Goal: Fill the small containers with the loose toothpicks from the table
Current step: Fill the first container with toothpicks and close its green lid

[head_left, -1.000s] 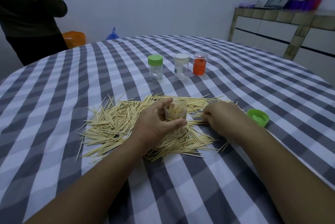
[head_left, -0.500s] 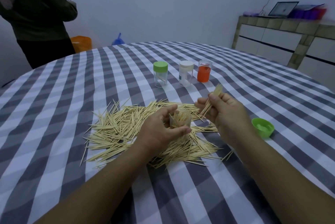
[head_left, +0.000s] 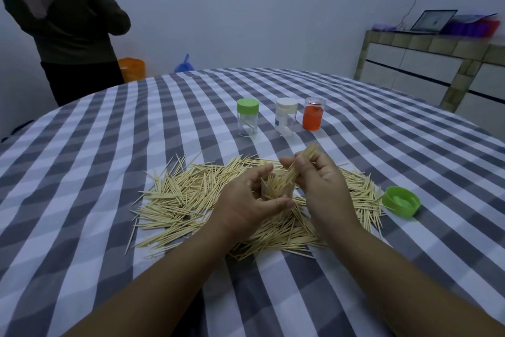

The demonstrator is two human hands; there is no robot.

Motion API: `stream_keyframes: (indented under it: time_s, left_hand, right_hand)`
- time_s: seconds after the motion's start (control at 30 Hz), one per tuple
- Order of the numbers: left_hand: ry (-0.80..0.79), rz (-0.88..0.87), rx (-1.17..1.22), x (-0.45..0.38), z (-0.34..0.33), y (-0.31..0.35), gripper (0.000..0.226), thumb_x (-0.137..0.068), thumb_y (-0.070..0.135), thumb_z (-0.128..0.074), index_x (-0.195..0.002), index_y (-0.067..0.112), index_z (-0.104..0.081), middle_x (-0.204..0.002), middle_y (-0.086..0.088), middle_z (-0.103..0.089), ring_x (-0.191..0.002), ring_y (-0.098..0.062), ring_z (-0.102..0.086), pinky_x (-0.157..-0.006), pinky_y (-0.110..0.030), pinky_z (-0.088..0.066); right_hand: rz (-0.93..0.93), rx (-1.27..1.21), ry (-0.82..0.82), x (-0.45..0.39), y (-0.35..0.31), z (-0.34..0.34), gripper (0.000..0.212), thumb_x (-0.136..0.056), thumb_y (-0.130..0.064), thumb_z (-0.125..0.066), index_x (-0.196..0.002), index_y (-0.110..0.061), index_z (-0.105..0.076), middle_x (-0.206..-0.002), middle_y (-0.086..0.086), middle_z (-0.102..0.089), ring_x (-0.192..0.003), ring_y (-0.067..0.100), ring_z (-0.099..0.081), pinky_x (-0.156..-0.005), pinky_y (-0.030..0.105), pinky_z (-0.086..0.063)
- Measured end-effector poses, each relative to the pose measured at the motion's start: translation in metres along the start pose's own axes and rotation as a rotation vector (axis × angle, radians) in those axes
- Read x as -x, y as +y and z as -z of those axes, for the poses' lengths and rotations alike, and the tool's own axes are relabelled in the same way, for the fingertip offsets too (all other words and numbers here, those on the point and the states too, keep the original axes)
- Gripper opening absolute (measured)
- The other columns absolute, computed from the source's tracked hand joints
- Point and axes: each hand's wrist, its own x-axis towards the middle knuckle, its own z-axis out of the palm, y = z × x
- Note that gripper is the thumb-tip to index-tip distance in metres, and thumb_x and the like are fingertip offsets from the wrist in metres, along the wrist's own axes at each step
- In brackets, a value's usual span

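Right now the left hand point(head_left: 246, 200) is wrapped around a small clear container point(head_left: 276, 194), thumb across its front and fingers curled behind, holding it over the middle of the toothpick pile point(head_left: 191, 194). The container is already bristling with toothpicks. Just beside it, the right hand point(head_left: 319, 186) pinches a bundle of toothpicks point(head_left: 300, 164) between thumb and fingertips, the bundle tilted with its lower end at the container's mouth and its upper end poking up past the knuckles. Loose toothpicks fan out across the checked tablecloth point(head_left: 109, 145) on both sides of the hands. A green lid point(head_left: 401, 201) lies upturned at the pile's right edge. Farther back stand three more containers in a row: a green-capped one point(head_left: 247, 121), a white-capped one point(head_left: 285, 116) and an orange one point(head_left: 313, 114). A person point(head_left: 68, 22) stands at the far left.
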Motion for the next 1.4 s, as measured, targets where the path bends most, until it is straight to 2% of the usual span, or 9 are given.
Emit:
stream_keyframes:
  time_s: [0.23, 0.37, 0.5, 0.7, 0.87, 1.0, 1.1, 1.23, 1.4]
  left_hand:
    - [0.006, -0.007, 0.003, -0.001, 0.000, -0.002, 0.080, -0.062, 0.018, -0.086, -0.134, 0.017, -0.051, -0.110, 0.010, -0.062, -0.102, -0.009, -0.066, -0.094, -0.030, -0.052]
    - [0.016, -0.019, -0.015, -0.001, 0.000, -0.003, 0.080, -0.061, 0.021, -0.086, -0.133, 0.018, -0.051, -0.110, 0.008, -0.064, -0.099, -0.008, -0.066, -0.092, -0.027, -0.052]
    - [0.023, -0.020, -0.017, -0.002, 0.000, -0.003, 0.080, -0.061, 0.023, -0.086, -0.133, 0.019, -0.051, -0.114, 0.004, -0.065, -0.100, -0.009, -0.066, -0.093, -0.031, -0.053]
    - [0.021, -0.011, -0.005, -0.001, 0.000, -0.004, 0.078, -0.063, 0.017, -0.087, -0.133, 0.018, -0.052, -0.113, 0.009, -0.062, -0.102, -0.010, -0.065, -0.092, -0.028, -0.052]
    - [0.021, -0.016, -0.019, -0.002, 0.000, -0.003, 0.077, -0.064, 0.019, -0.086, -0.133, 0.018, -0.052, -0.110, -0.002, -0.067, -0.097, -0.010, -0.067, -0.091, -0.027, -0.053]
    - [0.021, -0.015, -0.005, -0.002, 0.000, -0.005, 0.062, -0.065, 0.013, -0.085, -0.120, 0.029, -0.058, -0.089, 0.008, -0.069, -0.080, -0.005, -0.068, -0.081, -0.022, -0.053]
    - [0.018, -0.002, 0.001, -0.002, 0.000, -0.005, 0.070, -0.064, 0.017, -0.085, -0.127, 0.022, -0.056, -0.099, 0.003, -0.069, -0.088, -0.007, -0.068, -0.083, -0.021, -0.053]
    - [0.007, 0.019, 0.026, -0.002, 0.000, -0.003, 0.080, -0.061, 0.021, -0.085, -0.133, 0.018, -0.051, -0.118, 0.000, -0.064, -0.103, -0.012, -0.066, -0.089, -0.027, -0.054]
    - [0.007, 0.031, 0.017, 0.000, 0.001, -0.001, 0.081, -0.061, 0.022, -0.085, -0.134, 0.019, -0.050, -0.119, -0.001, -0.063, -0.103, -0.012, -0.065, -0.086, -0.030, -0.056]
  right_hand:
    - [0.116, 0.155, -0.052, 0.005, 0.000, 0.003, 0.027, -0.098, -0.032, -0.044, -0.117, -0.050, -0.045, -0.101, -0.009, -0.071, -0.107, 0.003, -0.061, -0.100, 0.040, -0.045]
    - [0.141, 0.152, -0.072, 0.008, -0.003, 0.004, 0.039, -0.099, -0.026, -0.044, -0.131, -0.046, -0.036, -0.099, -0.006, -0.071, -0.099, -0.008, -0.061, -0.093, 0.024, -0.045]
    - [0.141, 0.118, -0.054, 0.008, -0.002, 0.002, 0.019, -0.098, -0.025, -0.045, -0.110, -0.038, -0.051, -0.102, -0.006, -0.071, -0.105, -0.001, -0.062, -0.100, 0.037, -0.046]
    - [0.202, 0.107, -0.014, 0.007, 0.002, 0.000, 0.018, -0.097, -0.010, -0.049, -0.101, -0.024, -0.060, -0.109, -0.012, -0.066, -0.108, -0.003, -0.059, -0.090, 0.013, -0.046]
    - [0.106, 0.189, -0.112, 0.007, 0.004, 0.001, 0.027, -0.097, -0.026, -0.048, -0.119, -0.021, -0.063, -0.114, -0.015, -0.063, -0.106, -0.014, -0.055, -0.083, 0.002, -0.042]
    - [-0.007, 0.229, -0.167, 0.009, 0.005, 0.001, 0.048, -0.093, -0.043, -0.043, -0.129, -0.015, -0.058, -0.130, -0.015, -0.054, -0.111, -0.014, -0.048, -0.076, -0.006, -0.036]
    - [-0.025, 0.184, -0.155, 0.011, -0.001, 0.002, 0.035, -0.096, -0.040, -0.042, -0.113, -0.022, -0.066, -0.125, -0.015, -0.059, -0.109, -0.013, -0.050, -0.074, -0.003, -0.038]
    - [-0.032, 0.194, -0.115, 0.002, -0.016, 0.018, 0.032, -0.096, -0.040, -0.042, -0.092, -0.027, -0.071, -0.103, -0.013, -0.069, -0.102, -0.004, -0.059, -0.092, 0.020, -0.041]
    - [-0.160, 0.579, -0.168, -0.019, -0.036, 0.064, 0.026, -0.096, -0.013, -0.050, -0.111, -0.027, -0.064, -0.111, -0.009, -0.067, -0.101, 0.001, -0.059, -0.096, 0.028, -0.042]
